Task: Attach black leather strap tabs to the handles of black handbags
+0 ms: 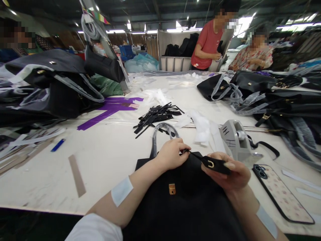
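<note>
A black handbag (175, 207) lies in front of me, with a gold lock plate (172, 189) on its face. Its handle (154, 140) is wrapped in clear plastic and arches up behind my left hand. Near the bag's top edge, my left hand (172, 154) is closed in a pinch on the thin end of a black strap, beside a small metal part that is mostly hidden. My right hand (232, 172) grips the wide end of this black leather strap (215, 164), thumb on top. A gold loop-shaped fitting shows on that wide end.
Behind the bag lies a pile of thin black strips (160, 115). To the right are a grey tape dispenser (233, 140) and a phone (282, 194). Black bags (62, 90) are heaped left, more (283, 100) right. Two people stand across the table (105, 160); another is far left.
</note>
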A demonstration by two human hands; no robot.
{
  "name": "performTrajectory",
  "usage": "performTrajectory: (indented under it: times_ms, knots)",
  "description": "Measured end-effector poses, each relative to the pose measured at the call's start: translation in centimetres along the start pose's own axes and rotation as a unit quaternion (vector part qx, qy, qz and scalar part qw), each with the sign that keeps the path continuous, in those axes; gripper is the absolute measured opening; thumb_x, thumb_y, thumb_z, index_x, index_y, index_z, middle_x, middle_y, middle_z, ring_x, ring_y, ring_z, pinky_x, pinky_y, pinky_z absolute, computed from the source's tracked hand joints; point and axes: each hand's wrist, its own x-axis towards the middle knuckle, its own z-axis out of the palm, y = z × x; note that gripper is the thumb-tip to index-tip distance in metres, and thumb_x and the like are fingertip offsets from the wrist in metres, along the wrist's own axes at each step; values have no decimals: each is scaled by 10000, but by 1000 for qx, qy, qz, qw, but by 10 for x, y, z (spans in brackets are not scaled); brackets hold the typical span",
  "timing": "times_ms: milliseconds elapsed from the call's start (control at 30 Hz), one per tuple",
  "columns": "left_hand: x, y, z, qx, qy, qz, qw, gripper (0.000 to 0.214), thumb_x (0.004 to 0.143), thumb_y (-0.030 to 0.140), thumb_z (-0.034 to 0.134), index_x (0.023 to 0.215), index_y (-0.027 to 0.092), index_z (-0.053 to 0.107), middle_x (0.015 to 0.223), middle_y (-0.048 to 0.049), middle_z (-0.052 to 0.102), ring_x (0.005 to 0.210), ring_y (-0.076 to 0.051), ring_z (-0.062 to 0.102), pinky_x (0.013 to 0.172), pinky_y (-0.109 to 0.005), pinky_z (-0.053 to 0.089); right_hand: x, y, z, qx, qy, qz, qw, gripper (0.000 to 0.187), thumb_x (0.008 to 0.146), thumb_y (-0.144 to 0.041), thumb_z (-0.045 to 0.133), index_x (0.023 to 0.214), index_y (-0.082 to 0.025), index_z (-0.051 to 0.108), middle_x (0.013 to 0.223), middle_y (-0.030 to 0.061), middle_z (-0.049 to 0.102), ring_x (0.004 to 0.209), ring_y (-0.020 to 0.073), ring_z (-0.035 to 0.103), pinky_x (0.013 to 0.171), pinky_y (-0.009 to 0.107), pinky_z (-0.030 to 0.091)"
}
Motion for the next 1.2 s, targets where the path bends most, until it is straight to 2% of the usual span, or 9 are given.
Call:
performTrajectory:
  times_ms: [200, 333, 500, 633, 733, 833, 967, 1067, 1200]
  knots:
    - [-5, 10, -9, -10, 40, 60, 997, 235, 832, 370, 611, 975, 214, 713, 826, -29, 626, 774, -155, 587, 741, -276, 451, -2, -7, -3, 44, 57, -46, 996, 339, 700, -428, 592, 525, -238, 372, 409, -65, 244, 350, 98, 223, 395, 274, 237]
    - [-4, 6, -4, 30, 34, 73, 996, 203, 874, 307, 549, 912, 219, 728, 853, -32, 647, 832, -163, 597, 752, -275, 451, -3, -6, 0, 82, 5, -43, 996, 300, 691, -399, 614, 539, -223, 424, 420, -57, 275, 365, 104, 266, 414, 276, 250]
    - [2, -6, 6, 61, 12, 34, 998, 215, 866, 326, 561, 963, 239, 733, 883, -29, 657, 848, -174, 604, 743, -279, 459, 2, -1, 3, 111, -43, -50, 992, 231, 738, -365, 608, 605, -197, 521, 468, -35, 345, 433, 117, 319, 472, 279, 265]
    - [3, -9, 8, 86, -17, 21, 996, 233, 865, 338, 547, 951, 234, 737, 887, -35, 660, 867, -194, 614, 758, -299, 469, -1, -9, -2, -21, -45, -37, 998, 256, 760, -391, 634, 629, -181, 568, 555, 10, 458, 531, 149, 402, 520, 289, 281]
    - [4, -10, 9, 101, -49, 10, 994, 229, 852, 324, 543, 924, 225, 737, 882, -43, 661, 871, -211, 618, 768, -317, 478, -8, -20, -8, -211, -87, -26, 973, 284, 811, -386, 619, 622, -175, 603, 595, 43, 524, 586, 181, 477, 563, 310, 297]
    - [4, -11, 10, 116, -69, 14, 991, 243, 856, 315, 520, 928, 214, 729, 879, -51, 655, 864, -218, 614, 770, -328, 482, -13, -25, -15, -242, -130, -77, 959, 395, 853, -420, 559, 539, -183, 585, 480, 30, 470, 492, 169, 456, 542, 318, 291]
    - [4, -11, 12, 122, -71, 14, 990, 223, 844, 259, 522, 937, 213, 719, 889, -51, 645, 869, -214, 606, 782, -324, 479, -9, -20, -21, -151, -32, -185, 971, 469, 900, -412, 480, 490, -188, 527, 407, 7, 391, 408, 135, 355, 493, 305, 261]
    - [2, -9, 9, 106, -61, 13, 992, 228, 845, 328, 564, 960, 198, 712, 918, -66, 635, 894, -221, 596, 796, -330, 478, -1, -15, -21, -138, 26, -191, 971, 442, 908, -369, 506, 510, -181, 545, 433, 10, 421, 436, 135, 371, 486, 298, 262]
    - [-4, 4, -3, 71, -34, 71, 994, 369, 731, 353, 721, 1060, 190, 680, 1167, -101, 584, 1084, -262, 533, 943, -369, 422, 9, -8, -24, -160, 118, -174, 965, 436, 889, -330, 575, 485, -175, 526, 435, -3, 421, 447, 120, 388, 469, 278, 260]
